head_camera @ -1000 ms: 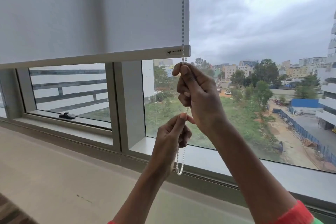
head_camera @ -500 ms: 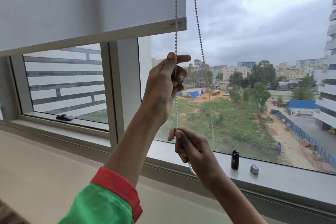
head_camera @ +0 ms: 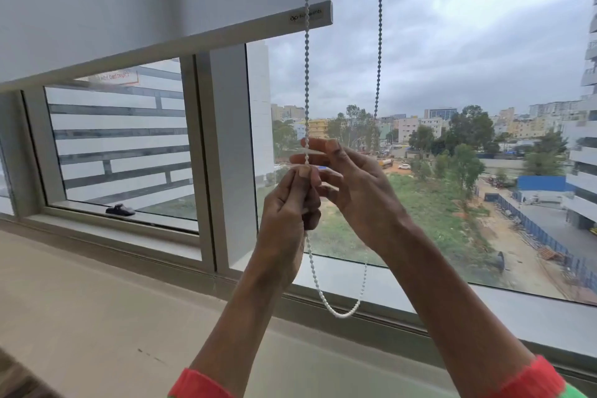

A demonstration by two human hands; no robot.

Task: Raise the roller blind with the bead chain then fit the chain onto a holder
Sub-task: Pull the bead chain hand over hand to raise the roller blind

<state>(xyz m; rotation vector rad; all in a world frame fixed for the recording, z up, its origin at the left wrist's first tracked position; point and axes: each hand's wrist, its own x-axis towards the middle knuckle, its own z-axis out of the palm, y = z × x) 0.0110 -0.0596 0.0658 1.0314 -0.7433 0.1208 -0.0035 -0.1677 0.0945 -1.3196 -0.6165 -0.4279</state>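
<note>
Roller blind (head_camera: 155,0) covers the upper left of the window, part raised, its bottom bar (head_camera: 181,42) slanting across the frame with a small label near the right end. Window frame (head_camera: 226,152) post stands below it; glass to the right shows city buildings, trees and grey sky. Sill (head_camera: 523,310) runs along the bottom of the glass. A black window handle (head_camera: 120,210) sits on the left pane's lower rail.

Bead chain (head_camera: 339,312) hangs in two strands from above: left strand passes in front of the blind's label, right strand hangs well clear of the blind. Both join in a loop dangling just in front of the sill, below the hands.

Left hand (head_camera: 287,213) is closed, fingers (head_camera: 302,176) pinching the left strand, chain running out the bottom of the fist. Right hand (head_camera: 361,191) sits just beside it, touching or nearly so, fingers spread loose and part open around the same strand above the left pinch; no firm grip seen. Right strand passes behind the right hand.

Red cuffs (head_camera: 529,381) with green sleeves at both wrists.
</note>
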